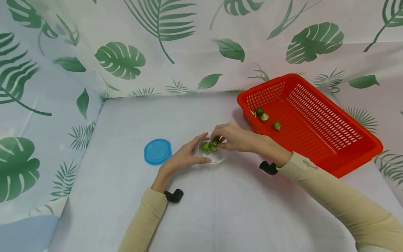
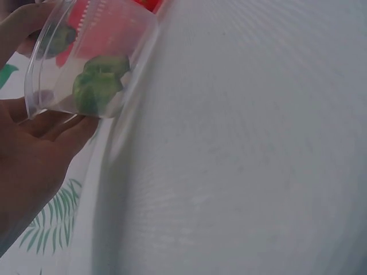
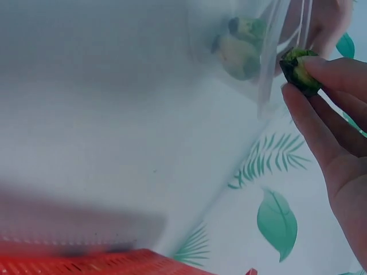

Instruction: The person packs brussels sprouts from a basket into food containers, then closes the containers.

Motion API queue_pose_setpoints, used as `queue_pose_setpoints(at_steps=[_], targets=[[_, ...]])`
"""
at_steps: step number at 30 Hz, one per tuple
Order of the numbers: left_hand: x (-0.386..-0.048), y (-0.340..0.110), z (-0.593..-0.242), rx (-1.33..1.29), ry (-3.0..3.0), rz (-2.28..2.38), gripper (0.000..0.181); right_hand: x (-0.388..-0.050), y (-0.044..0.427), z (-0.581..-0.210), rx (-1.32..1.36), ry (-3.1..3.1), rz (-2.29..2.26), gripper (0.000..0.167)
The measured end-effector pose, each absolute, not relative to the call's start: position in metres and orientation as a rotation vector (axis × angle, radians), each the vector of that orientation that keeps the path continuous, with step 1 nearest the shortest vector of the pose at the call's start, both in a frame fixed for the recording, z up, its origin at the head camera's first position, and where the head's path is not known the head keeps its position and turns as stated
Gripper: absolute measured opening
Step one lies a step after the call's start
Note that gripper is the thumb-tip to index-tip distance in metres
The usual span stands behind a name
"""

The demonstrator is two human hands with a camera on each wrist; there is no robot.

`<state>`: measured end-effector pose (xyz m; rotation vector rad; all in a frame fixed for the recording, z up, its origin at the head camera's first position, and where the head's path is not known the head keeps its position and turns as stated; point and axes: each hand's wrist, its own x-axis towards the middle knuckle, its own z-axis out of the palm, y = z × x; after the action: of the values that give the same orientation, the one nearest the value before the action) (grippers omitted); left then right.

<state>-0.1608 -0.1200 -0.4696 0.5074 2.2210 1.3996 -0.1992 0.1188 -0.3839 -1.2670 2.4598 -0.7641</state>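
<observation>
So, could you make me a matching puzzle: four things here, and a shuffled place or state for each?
1. Blue lid
2. Red basket
3. Right hand
4. Left hand

A. Holds the clear tub
B. Contains several loose sprouts
C. Lies on the tabletop, left of the tub
D. Pinches a green sprout

Pairs: 1-C, 2-B, 3-D, 4-A.
</observation>
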Motion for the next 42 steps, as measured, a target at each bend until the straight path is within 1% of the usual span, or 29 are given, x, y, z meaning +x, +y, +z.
queue_pose_setpoints(at_steps=[5, 9, 13, 23, 28, 37, 42], targets=[[-0.159, -0.119, -0.47, 0.499, 2.213, 1.402, 0.095, -0.196, 0.116, -0.389, -1.299, 2.419, -0.74, 0.026], [-0.162, -0.117, -0.468, 0.547, 2.215, 1.401, 0.093, -0.193, 0.115, -0.394, -1.303, 2.387, -0.766, 0.026], [-0.163, -0.117, -0.467, 0.583, 2.227, 1.394, 0.094, -0.19, 0.111, -0.4, -1.331, 2.377, -0.775, 0.022], [-0.161, -0.118, -0.471, 0.549, 2.194, 1.426, 0.095, -0.185, 0.099, -0.414, -1.466, 2.413, -0.645, 0.014], [-0.161, -0.12, -0.471, 0.551, 2.2, 1.443, 0.096, -0.183, 0.094, -0.416, -1.524, 2.431, -0.614, 0.01], [-0.163, -0.122, -0.471, 0.579, 2.204, 1.433, 0.095, -0.183, 0.089, -0.415, -1.537, 2.408, -0.544, 0.011], [-0.163, -0.122, -0.472, 0.594, 2.205, 1.431, 0.095, -0.183, 0.085, -0.416, -1.589, 2.407, -0.532, 0.009]])
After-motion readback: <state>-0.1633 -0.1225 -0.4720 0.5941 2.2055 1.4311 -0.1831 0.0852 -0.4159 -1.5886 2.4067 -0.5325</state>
